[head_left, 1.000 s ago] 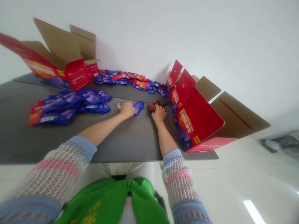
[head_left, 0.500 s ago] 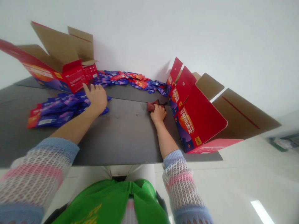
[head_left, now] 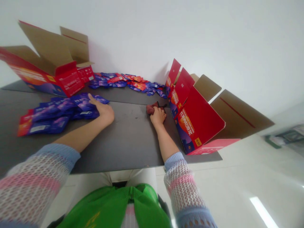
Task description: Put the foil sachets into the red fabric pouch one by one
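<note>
My left hand [head_left: 104,111] rests on edge against the right end of a pile of purple sachets [head_left: 57,110]. One digit stretches out over the sachets; the other fingers are mostly hidden, and I see nothing gripped. Over to the right, my right hand [head_left: 158,117] has its fingers curled over a crumpled reddish-brown cloth [head_left: 150,109], which lies on the grey table [head_left: 123,139]. A small dark strip sticks out beside the cloth.
An open red carton [head_left: 68,82] stands at the back left. More open red cartons [head_left: 190,126] line the right side, flaps spread. A row of purple and red sachets [head_left: 118,79] runs along the white wall. The table's front edge is near my lap.
My left hand has come down and a little right, turning onto its edge beside the pile. My right hand stays on the cloth. The view has shifted slightly.
</note>
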Available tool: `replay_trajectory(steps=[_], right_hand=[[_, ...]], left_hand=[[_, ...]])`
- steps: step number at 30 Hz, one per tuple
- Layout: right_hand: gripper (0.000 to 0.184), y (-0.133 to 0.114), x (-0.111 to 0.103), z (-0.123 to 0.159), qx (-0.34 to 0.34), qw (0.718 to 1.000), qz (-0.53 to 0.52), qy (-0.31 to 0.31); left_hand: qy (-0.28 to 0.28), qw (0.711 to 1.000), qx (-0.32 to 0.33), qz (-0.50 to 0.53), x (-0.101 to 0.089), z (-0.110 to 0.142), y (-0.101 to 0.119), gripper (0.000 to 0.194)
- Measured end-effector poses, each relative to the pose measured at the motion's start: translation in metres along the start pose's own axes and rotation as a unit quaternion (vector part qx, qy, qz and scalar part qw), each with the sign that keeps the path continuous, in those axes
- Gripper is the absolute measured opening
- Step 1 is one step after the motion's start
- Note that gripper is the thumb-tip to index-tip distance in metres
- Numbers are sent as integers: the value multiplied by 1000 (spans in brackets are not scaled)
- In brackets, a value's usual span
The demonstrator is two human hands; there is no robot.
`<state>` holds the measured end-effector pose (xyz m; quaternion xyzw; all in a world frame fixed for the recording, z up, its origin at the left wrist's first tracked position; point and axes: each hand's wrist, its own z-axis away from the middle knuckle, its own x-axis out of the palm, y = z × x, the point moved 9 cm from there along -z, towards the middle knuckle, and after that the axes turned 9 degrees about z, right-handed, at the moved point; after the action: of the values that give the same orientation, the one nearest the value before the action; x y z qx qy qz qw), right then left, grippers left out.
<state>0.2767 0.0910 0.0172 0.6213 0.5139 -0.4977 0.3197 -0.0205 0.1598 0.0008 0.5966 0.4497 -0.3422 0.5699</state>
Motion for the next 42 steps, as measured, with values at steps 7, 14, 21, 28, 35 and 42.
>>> replay_trajectory(steps=[7,14,21,28,35,42], right_hand=[[39,-1,1,-1,-4,1000,9,-5],[41,-2,-4,1,0,1000,-2,-4],[40,-29,-1,10,-28,1000,-4,-5],[48,-49,4,18,-92,995,-27,-9],[49,-46,8,16,-84,996,-8,-30],[49,-45,6,14,-86,996,-19,-26]], left_hand=[[76,996,24,-47,-14,-23,48,34],[12,995,94,0,-4,-51,94,37],[29,988,138,69,1,-107,135,42],[62,975,122,175,38,-165,178,66],[-1,976,201,87,108,-196,201,72],[47,967,244,53,78,-150,212,51]])
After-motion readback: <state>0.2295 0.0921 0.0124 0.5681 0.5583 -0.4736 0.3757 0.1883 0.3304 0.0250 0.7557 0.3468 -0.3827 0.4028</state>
